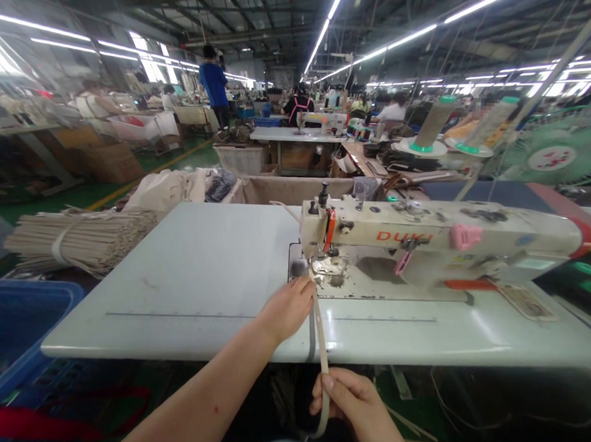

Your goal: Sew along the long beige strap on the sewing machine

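A narrow beige fabric strap (321, 329) runs from under the needle area of the sewing machine (439, 236) down over the table's front edge. My left hand (290, 307) lies on the table just in front of the presser foot, its fingers closed on the strap. Below the table edge, my right hand (347, 401) pinches the strap between thumb and fingers, and the lower end curls beneath it. Behind the machine head a short piece of strap (286, 209) sticks out to the left. The strap's part right under the foot is hard to make out.
The white sewing table (187, 261) carries a printed ruler line near its front. Left of it are a tied bundle of beige strips (84, 238) and a blue plastic basket (25, 298). Thread cones (434, 123) and a green fan (554, 153) stand behind right. Other people work farther back.
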`<state>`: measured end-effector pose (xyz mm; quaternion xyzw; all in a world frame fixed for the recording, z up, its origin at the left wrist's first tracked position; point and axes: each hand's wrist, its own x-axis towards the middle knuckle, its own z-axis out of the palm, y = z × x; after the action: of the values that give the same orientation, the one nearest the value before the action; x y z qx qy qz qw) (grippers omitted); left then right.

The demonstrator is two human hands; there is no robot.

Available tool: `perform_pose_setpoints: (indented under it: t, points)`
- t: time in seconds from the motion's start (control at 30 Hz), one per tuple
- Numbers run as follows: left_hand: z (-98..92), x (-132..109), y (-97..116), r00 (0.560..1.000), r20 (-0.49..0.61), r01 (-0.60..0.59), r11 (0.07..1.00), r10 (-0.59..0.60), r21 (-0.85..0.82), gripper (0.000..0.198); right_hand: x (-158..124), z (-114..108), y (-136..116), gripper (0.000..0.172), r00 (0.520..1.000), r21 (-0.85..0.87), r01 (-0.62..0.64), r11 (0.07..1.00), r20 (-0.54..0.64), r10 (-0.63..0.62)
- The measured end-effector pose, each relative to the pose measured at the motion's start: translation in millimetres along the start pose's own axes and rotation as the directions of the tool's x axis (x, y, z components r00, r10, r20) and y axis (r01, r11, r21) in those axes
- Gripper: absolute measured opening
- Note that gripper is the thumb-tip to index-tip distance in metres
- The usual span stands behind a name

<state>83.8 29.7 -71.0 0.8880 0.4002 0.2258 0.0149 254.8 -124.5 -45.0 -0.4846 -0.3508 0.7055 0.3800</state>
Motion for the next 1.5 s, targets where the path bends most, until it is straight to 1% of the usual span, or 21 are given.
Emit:
perform_pose_setpoints:
  t: [0.27,0.4,0.53,0.63,0.8,0.9,1.0,1.2,1.3,1.37,1.5]
  points:
    - [-1.1,1.4,1.5,1.0,0.015,0.005,1.0,-0.005,0.004,0.018,12.7,-8.9,13.5,0.053,0.998,-0.049,0.04,0.998,0.041,-0.038]
    - [-2.8,2.8,2.7,1.0,0.01,0.022,1.0,-0.022,-0.018,0.021,13.0,-9.7,13.9,0.053,0.999,-0.064,0.024,0.998,0.046,-0.021]
    - [-4.7,5.6,3.4,1.0,0.004,0.017,1.0,-0.017,-0.016,0.025,9.7,-7.2,11.7,0.054,1.0,-0.054,-0.02,0.998,0.017,0.021]
    - [-6.1,7.7,4.2,1.0,0.009,0.012,1.0,-0.012,-0.008,0.025,7.5,-6.0,10.6,0.052,1.0,-0.043,-0.026,0.999,0.011,0.026]
    - [-5.7,9.0,5.0,1.0,0.015,-0.01,1.0,0.009,0.03,0.025,12.0,-10.4,16.9,0.051,0.999,-0.053,-0.001,0.999,0.041,0.004]
    - [-3.9,8.7,4.4,0.999,0.005,-0.035,0.998,0.035,0.061,0.024,16.8,-14.7,22.4,0.051,0.996,-0.069,0.036,0.997,0.089,-0.03]
    - [-2.9,7.8,4.0,1.0,-0.005,-0.022,0.999,0.022,0.049,0.024,18.7,-17.9,24.0,0.05,0.992,-0.093,0.084,0.992,0.107,-0.074]
    - [-6.0,3.4,4.6,1.0,0.018,0.008,1.0,-0.008,0.011,0.022,16.9,-18.6,16.0,0.044,0.981,-0.181,0.16,0.97,0.139,-0.136]
    - [-7.8,2.3,4.8,1.0,0.016,0.005,1.0,-0.005,-0.007,0.022,15.0,-15.2,9.2,0.046,0.975,-0.252,0.199,0.947,0.152,-0.165]
    - [-8.2,2.1,4.8,1.0,0.016,0.0,1.0,0.0,-0.016,0.022,13.2,-12.1,3.9,0.045,0.976,-0.283,0.205,0.937,0.129,-0.174]
    - [-8.7,2.5,5.5,1.0,0.016,0.016,1.0,-0.015,-0.022,0.022,10.0,-5.8,-5.0,0.043,0.979,-0.302,0.2,0.932,0.033,-0.2]
